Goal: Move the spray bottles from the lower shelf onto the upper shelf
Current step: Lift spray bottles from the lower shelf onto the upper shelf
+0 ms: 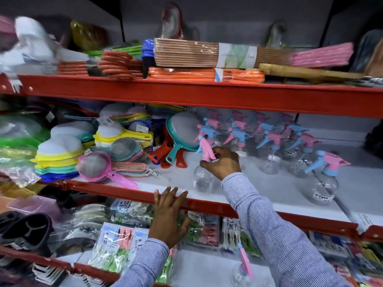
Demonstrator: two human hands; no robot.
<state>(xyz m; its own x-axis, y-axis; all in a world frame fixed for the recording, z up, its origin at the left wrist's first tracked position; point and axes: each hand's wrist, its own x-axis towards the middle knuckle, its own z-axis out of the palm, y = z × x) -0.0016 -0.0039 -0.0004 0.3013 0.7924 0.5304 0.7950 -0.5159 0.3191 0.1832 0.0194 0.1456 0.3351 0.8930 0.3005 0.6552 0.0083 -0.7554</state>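
Several clear spray bottles with pink and blue trigger heads stand on the white middle shelf (165, 179), grouped at the right (275, 141). My right hand (222, 162) is closed around the pink neck of one clear bottle (204, 177) standing near the shelf's front. One more bottle (324, 179) stands apart at the far right front. Another spray bottle (242, 268) stands on the bottom shelf, beside my right sleeve. My left hand (169, 214) rests flat, fingers spread, on the red front rail (124, 193) of the middle shelf.
Plastic strainers (103, 166) and stacked sieves (60, 154) fill the left of the middle shelf. A teal and red strainer (180, 131) leans next to the bottles. The top shelf (186, 92) holds bundled hangers (207, 52). Packets of clothes pegs (116, 245) lie on the bottom shelf.
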